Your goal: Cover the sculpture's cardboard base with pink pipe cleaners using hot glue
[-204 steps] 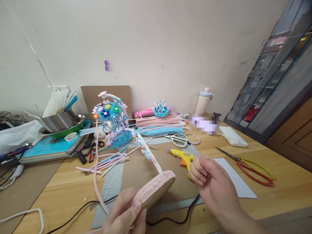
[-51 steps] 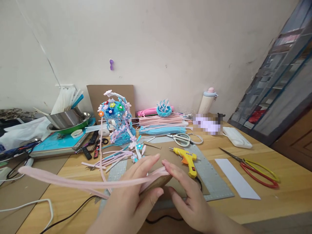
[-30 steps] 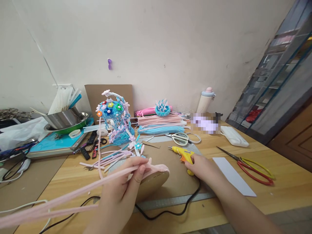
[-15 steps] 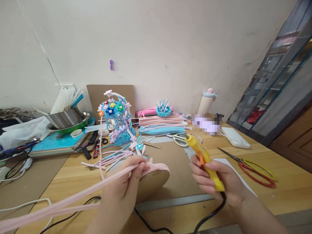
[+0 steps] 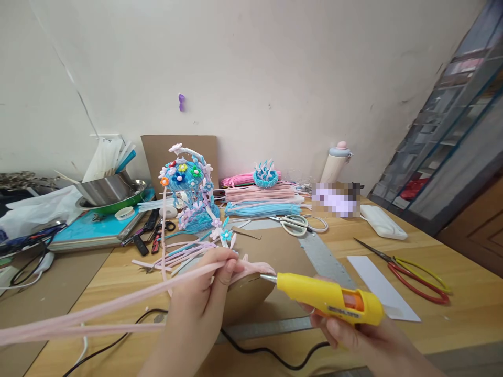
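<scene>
My left hand (image 5: pixel 210 293) pinches a pink pipe cleaner (image 5: pixel 129 296) against the rim of a round cardboard piece (image 5: pixel 251 297). Long pink strands trail from it to the lower left, and more pink fuzz lines the rim. In my right hand (image 5: pixel 353 332) is a yellow hot glue gun (image 5: pixel 326 298), pointing left. Its metal nozzle is at the right part of the rim, by the pink strip; whether it touches I cannot tell. Just beyond my left hand stands a blue pipe-cleaner lamp-like craft (image 5: pixel 184 180) with many small flowers.
Pink and blue pipe-cleaner bundles (image 5: pixel 261 209) lie at the back, near white-handled scissors (image 5: pixel 294 225). Red-and-yellow-handled scissors (image 5: pixel 416 280) and a white paper strip (image 5: pixel 383 288) are at right. A metal bowl (image 5: pixel 106 188) stands at left. A black cord (image 5: pixel 275 353) crosses the front.
The glue gun has swung down and left, from pointing up to lying nearly level with its nozzle by the cardboard rim. My left hand stays nearly still.
</scene>
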### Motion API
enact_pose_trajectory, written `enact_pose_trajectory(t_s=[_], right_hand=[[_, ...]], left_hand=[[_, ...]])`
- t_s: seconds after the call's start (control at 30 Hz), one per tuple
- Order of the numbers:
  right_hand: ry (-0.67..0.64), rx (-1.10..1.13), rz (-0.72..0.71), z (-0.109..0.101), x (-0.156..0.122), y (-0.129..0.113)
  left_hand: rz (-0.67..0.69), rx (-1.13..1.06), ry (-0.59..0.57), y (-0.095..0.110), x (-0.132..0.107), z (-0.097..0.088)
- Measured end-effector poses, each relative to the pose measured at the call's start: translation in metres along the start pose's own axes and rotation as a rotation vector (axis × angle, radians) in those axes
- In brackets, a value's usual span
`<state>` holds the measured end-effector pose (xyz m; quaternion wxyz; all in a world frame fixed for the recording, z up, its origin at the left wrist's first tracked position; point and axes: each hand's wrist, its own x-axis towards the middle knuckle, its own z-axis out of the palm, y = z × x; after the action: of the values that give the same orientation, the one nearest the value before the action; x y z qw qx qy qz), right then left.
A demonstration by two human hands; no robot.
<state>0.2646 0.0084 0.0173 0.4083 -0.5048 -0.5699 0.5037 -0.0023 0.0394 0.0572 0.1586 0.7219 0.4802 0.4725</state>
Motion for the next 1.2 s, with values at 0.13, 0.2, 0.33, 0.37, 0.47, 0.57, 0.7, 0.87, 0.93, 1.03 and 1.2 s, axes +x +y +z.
enact_pose_trajectory(t_s=[0.13,0.2,0.33,0.37,0.47,0.57,0.7,0.87,0.93,1.03,1.2], right_hand=[[0.042,-0.178,-0.113,0.0,-0.001,-0.008],[0.043,-0.234,-0.157,0.0,0.0,-0.011],[0.076,-0.269,-0.196,-0.001,0.0,-0.014],[0.084,-0.27,-0.194,-0.002,0.0,-0.014],[0.086,-0.271,-0.155,-0.002,-0.001,-0.012],[0.097,-0.243,-0.08,0.0,-0.001,-0.007],[0.166,-0.135,-0.009,0.005,-0.001,0.003],[0.199,-0.159,-0.011,0.006,-0.001,0.008],[0.188,-0.168,0.003,0.006,-0.001,0.005],[0.186,-0.158,-0.001,0.007,-0.001,-0.001],[0.16,-0.237,-0.078,0.005,0.0,-0.007]], left_hand=[[-0.011,0.02,0.0,-0.002,-0.002,0.0],[-0.001,0.031,0.0,-0.003,-0.002,0.0],[0.008,0.044,0.01,-0.003,-0.002,-0.001],[0.011,0.045,0.015,-0.003,-0.002,-0.001],[0.017,0.043,0.021,-0.003,-0.002,-0.002],[0.002,0.018,0.048,-0.004,-0.005,-0.001],[-0.039,-0.031,0.084,-0.008,-0.009,0.0],[-0.066,-0.111,0.087,-0.012,-0.009,0.001],[-0.078,-0.153,0.07,-0.012,-0.008,0.002],[-0.094,-0.207,0.068,-0.011,-0.008,0.001],[-0.089,-0.228,0.089,-0.01,-0.008,0.001]])
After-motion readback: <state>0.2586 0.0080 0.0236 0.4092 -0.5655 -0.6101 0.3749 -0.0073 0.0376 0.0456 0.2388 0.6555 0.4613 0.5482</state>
